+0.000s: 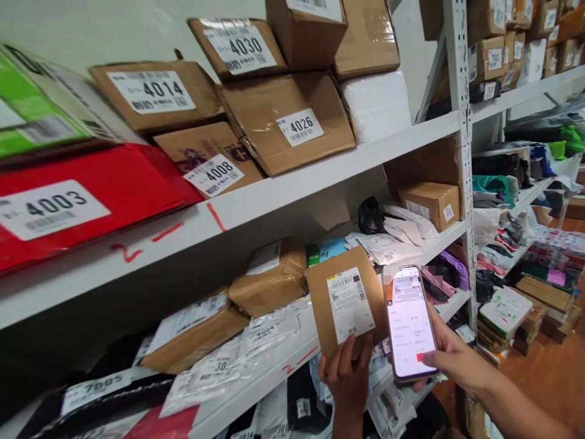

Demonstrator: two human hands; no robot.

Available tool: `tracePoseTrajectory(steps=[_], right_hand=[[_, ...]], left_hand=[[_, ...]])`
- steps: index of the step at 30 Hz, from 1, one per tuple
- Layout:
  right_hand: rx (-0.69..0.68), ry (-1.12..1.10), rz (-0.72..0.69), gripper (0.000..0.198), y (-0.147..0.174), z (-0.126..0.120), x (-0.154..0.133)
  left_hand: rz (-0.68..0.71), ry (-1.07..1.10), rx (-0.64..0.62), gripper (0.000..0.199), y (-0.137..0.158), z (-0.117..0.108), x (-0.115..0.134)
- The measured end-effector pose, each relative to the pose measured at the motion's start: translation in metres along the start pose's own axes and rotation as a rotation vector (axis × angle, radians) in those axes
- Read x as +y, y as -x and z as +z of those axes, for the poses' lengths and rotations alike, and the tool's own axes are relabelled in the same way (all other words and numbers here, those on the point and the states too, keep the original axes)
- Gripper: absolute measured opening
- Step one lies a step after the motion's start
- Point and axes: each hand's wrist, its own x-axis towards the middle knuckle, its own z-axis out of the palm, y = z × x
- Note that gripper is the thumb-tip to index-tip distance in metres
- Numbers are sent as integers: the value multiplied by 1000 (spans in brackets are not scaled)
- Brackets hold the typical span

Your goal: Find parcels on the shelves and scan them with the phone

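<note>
Right hand [450, 360], partly hidden, curled around a phone [408, 326] while the left hand [346, 375] gripped a box [322, 305] whose label [351, 303] looked blurry.

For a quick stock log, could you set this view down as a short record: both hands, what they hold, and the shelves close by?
Left hand: holds a brown cardboard box near its lower edge
Box face: white shipping label towards the camera; fine print too small to read
Right hand: holds a smartphone, thumb at a red button on the screen
Phone screen: lit
Upper shelf: red box marked 4003; brown cartons marked 4014 and 4026, among others
Lower shelf: brown cartons and plastic mailers
</note>
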Motion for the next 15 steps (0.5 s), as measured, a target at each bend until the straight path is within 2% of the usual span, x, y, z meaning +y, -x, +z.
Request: tracePoseTrajectory(steps=[8, 12, 15], right_hand=[[10, 19, -9, 123, 4, -7, 7], [8, 25, 16, 123, 1, -7, 9], [2, 32, 18, 124, -1, -5, 5]], left_hand=[[-46, -1, 10, 58, 5, 2, 4], [-33, -8, -1, 56, 6, 2, 2], [40, -25, -27, 47, 10, 2, -4]])
